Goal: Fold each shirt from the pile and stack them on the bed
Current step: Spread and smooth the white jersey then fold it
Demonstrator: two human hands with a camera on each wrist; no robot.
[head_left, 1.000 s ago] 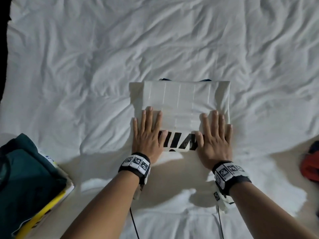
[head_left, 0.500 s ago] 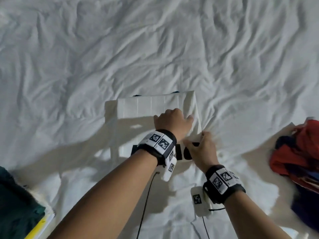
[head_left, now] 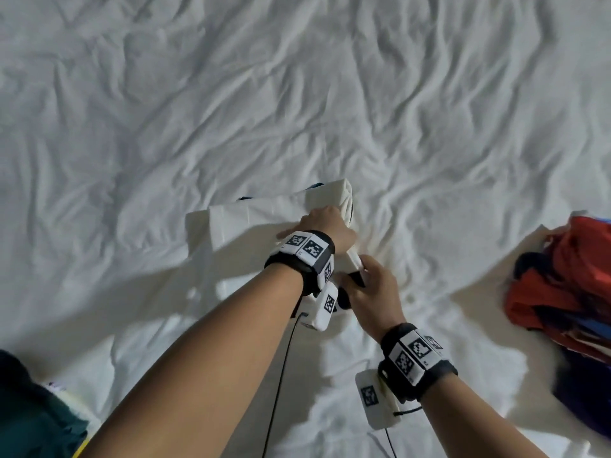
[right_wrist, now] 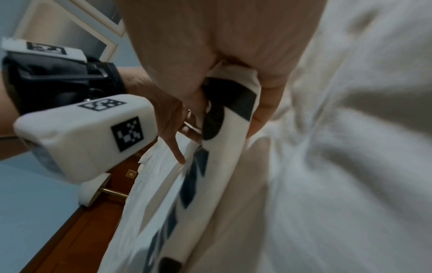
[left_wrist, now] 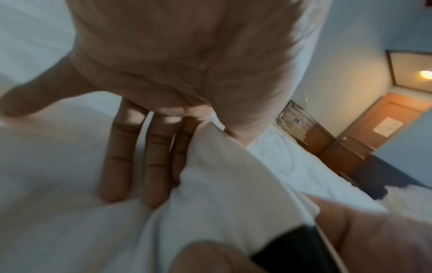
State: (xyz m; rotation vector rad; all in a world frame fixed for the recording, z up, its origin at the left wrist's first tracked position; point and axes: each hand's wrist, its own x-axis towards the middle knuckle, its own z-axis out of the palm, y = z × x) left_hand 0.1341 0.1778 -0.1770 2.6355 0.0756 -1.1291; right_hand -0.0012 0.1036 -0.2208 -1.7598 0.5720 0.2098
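A white, wrinkled bed (head_left: 297, 94) fills the frame. At centre lies the folded white shirt (head_left: 251, 219), its right edge lifted off the sheet. At the right edge sits a red and blue clothes pile (head_left: 568, 292); in the lower left corner, a dark green stack (head_left: 33, 421). The left hand (head_left: 325, 226) presses the shirt with straight, spread fingers (left_wrist: 117, 166). The right hand (head_left: 373, 292) pinches the shirt's near right edge, its fingers (right_wrist: 264, 103) curled around the black-printed cloth.

Head downward; wrists close; shirt (head_left: 251, 213) shared.
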